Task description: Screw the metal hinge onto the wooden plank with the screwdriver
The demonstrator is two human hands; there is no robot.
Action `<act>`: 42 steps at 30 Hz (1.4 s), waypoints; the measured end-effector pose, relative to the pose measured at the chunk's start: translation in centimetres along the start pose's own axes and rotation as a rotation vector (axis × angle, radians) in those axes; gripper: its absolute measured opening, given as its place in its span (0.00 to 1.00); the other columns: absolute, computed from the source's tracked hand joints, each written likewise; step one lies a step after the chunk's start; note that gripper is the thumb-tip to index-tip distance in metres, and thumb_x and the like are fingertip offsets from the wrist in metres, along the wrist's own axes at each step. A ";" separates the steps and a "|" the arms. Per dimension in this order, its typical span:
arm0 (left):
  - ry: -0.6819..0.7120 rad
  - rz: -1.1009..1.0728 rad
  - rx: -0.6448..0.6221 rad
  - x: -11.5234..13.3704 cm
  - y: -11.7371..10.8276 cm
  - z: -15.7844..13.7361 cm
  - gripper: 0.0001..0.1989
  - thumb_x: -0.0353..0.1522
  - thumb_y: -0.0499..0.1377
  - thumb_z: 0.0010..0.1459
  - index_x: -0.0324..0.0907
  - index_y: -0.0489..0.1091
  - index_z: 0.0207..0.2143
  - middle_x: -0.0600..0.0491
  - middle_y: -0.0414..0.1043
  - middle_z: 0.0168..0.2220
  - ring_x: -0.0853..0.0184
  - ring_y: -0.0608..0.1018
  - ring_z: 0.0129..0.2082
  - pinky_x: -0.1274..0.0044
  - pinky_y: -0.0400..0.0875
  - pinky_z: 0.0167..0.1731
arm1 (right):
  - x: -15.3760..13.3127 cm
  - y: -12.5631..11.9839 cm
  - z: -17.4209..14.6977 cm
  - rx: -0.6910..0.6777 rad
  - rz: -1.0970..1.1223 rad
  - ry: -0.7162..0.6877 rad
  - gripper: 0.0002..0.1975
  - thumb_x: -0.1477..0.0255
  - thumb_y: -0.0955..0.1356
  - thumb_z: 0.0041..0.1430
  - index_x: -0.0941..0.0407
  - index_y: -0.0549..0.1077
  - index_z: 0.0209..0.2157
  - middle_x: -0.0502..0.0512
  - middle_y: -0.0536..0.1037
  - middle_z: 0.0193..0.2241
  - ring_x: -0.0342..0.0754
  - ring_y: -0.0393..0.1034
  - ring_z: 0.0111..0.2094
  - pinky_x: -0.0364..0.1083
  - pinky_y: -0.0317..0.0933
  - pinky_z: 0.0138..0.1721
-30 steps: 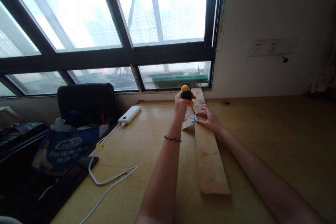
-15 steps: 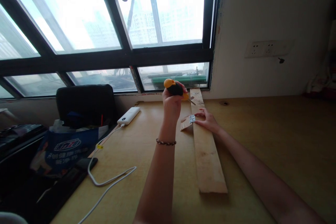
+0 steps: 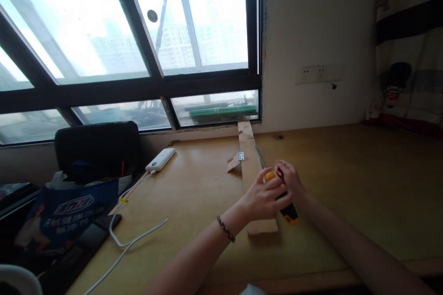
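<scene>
A yellow and black screwdriver (image 3: pixel 290 215) is gripped in my left hand (image 3: pixel 265 197), its shaft slanting up and away to the left over the plank's right edge. Close against it, my right hand (image 3: pixel 290 179) has its fingers drawn together; what they hold, if anything, is hidden. Beneath my left hand lies a long wooden plank (image 3: pixel 250 166) on the table. A small metal hinge (image 3: pixel 241 156) sits at its left edge, and a short wooden piece (image 3: pixel 233 162) slants down from there. Neither hand touches the hinge.
The wooden table (image 3: pixel 197 184) runs up to the window wall. A white power bank (image 3: pixel 161 159) with a white cable (image 3: pixel 129 245) lies at left. Beyond the left edge stand a black chair (image 3: pixel 97 147) and a blue bag (image 3: pixel 69 212). A curtain (image 3: pixel 411 55) hangs at right.
My left hand has brought the screwdriver down and right, from above the plank toward its near right side. My right hand has left the hinge and come beside it. The view has turned right.
</scene>
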State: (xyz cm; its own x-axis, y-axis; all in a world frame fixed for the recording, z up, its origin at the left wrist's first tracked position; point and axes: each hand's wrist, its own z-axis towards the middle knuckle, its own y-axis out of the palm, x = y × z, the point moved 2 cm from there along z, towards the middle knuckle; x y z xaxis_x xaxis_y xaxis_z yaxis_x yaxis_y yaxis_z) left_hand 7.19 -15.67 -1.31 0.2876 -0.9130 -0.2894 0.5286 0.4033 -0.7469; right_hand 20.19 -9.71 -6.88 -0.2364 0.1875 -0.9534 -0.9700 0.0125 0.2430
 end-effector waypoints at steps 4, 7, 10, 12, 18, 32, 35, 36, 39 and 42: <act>0.113 0.030 0.014 2.2 1.3 -2.0 0.09 0.28 0.51 0.55 0.47 0.68 0.37 0.57 0.73 0.36 0.69 0.68 0.45 0.62 0.33 0.57 | 0.0 0.0 -3.8 -0.089 0.294 0.178 0.16 0.56 0.65 0.49 0.55 0.65 0.28 0.47 0.67 0.23 0.40 0.61 0.22 0.40 0.56 0.25; 0.068 0.047 0.016 2.1 1.5 -2.8 0.09 0.29 0.51 0.56 0.49 0.69 0.37 0.58 0.73 0.39 0.69 0.66 0.49 0.62 0.32 0.58 | -0.8 0.7 -5.3 -0.290 0.271 0.297 0.21 0.52 0.63 0.50 0.58 0.68 0.30 0.51 0.69 0.24 0.41 0.63 0.25 0.41 0.58 0.28; -0.005 0.082 0.017 1.9 1.8 -3.2 0.11 0.30 0.52 0.56 0.51 0.69 0.40 0.59 0.71 0.43 0.68 0.64 0.51 0.63 0.32 0.58 | -1.5 1.3 -5.9 -0.352 0.186 0.273 0.18 0.57 0.66 0.48 0.59 0.69 0.26 0.51 0.69 0.24 0.41 0.64 0.26 0.41 0.58 0.30; -0.024 0.107 0.023 1.9 2.2 -3.3 0.13 0.30 0.52 0.56 0.53 0.68 0.43 0.59 0.70 0.45 0.68 0.63 0.53 0.61 0.32 0.58 | -1.4 1.3 -5.8 -0.330 0.160 0.255 0.15 0.59 0.68 0.47 0.58 0.68 0.25 0.49 0.69 0.23 0.41 0.63 0.25 0.40 0.58 0.28; -0.157 0.094 0.113 0.9 2.5 -3.9 0.21 0.26 0.52 0.56 0.51 0.61 0.51 0.55 0.68 0.48 0.68 0.64 0.52 0.62 0.41 0.58 | -0.9 -2.5 -3.0 -0.153 0.089 0.220 0.18 0.55 0.65 0.47 0.58 0.66 0.26 0.46 0.65 0.17 0.39 0.60 0.17 0.40 0.56 0.19; -1.277 -0.579 0.500 -5.7 4.2 -8.6 0.11 0.40 0.56 0.49 0.42 0.70 0.26 0.55 0.69 0.22 0.74 0.65 0.15 0.81 0.59 0.18 | 0.0 -12.5 -0.5 0.446 -1.285 0.222 0.17 0.65 0.64 0.49 0.58 0.68 0.41 0.60 0.74 0.32 0.52 0.69 0.36 0.44 0.58 0.31; -1.345 -0.585 0.528 -6.2 4.6 -9.3 0.15 0.44 0.55 0.49 0.40 0.68 0.24 0.56 0.67 0.18 0.75 0.62 0.12 0.81 0.57 0.16 | -0.8 -12.3 -1.0 0.437 -1.410 0.267 0.16 0.66 0.64 0.50 0.56 0.69 0.41 0.60 0.75 0.33 0.53 0.70 0.37 0.45 0.59 0.31; -1.369 -0.591 0.544 -6.3 4.6 -9.5 0.17 0.45 0.55 0.49 0.40 0.68 0.24 0.57 0.66 0.17 0.75 0.61 0.12 0.81 0.56 0.16 | -1.0 -12.3 -1.2 0.434 -1.442 0.291 0.16 0.67 0.64 0.50 0.55 0.70 0.42 0.60 0.75 0.33 0.53 0.70 0.37 0.45 0.59 0.31; -1.440 -0.638 0.570 -6.8 5.0 -10.0 0.20 0.48 0.55 0.47 0.38 0.68 0.22 0.57 0.64 0.15 0.75 0.60 0.12 0.81 0.54 0.14 | -1.2 -12.3 -1.5 0.425 -1.507 0.355 0.16 0.68 0.64 0.51 0.55 0.70 0.42 0.61 0.75 0.35 0.54 0.70 0.37 0.46 0.60 0.31; -1.493 -0.702 0.562 -7.1 5.4 -10.5 0.22 0.49 0.55 0.45 0.37 0.68 0.22 0.56 0.64 0.14 0.75 0.60 0.12 0.81 0.53 0.13 | -1.2 -12.3 -1.5 0.407 -1.541 0.356 0.14 0.68 0.63 0.51 0.55 0.72 0.40 0.62 0.75 0.35 0.54 0.70 0.37 0.46 0.60 0.31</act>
State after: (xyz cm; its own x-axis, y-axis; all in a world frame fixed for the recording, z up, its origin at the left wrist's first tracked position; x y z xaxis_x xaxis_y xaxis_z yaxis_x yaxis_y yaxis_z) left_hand -0.37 -7.66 -9.53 0.1573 -0.2030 0.9665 0.9614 0.2550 -0.1029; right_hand 32.32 -11.61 -8.96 0.8295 -0.4699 -0.3018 -0.2229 0.2169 -0.9504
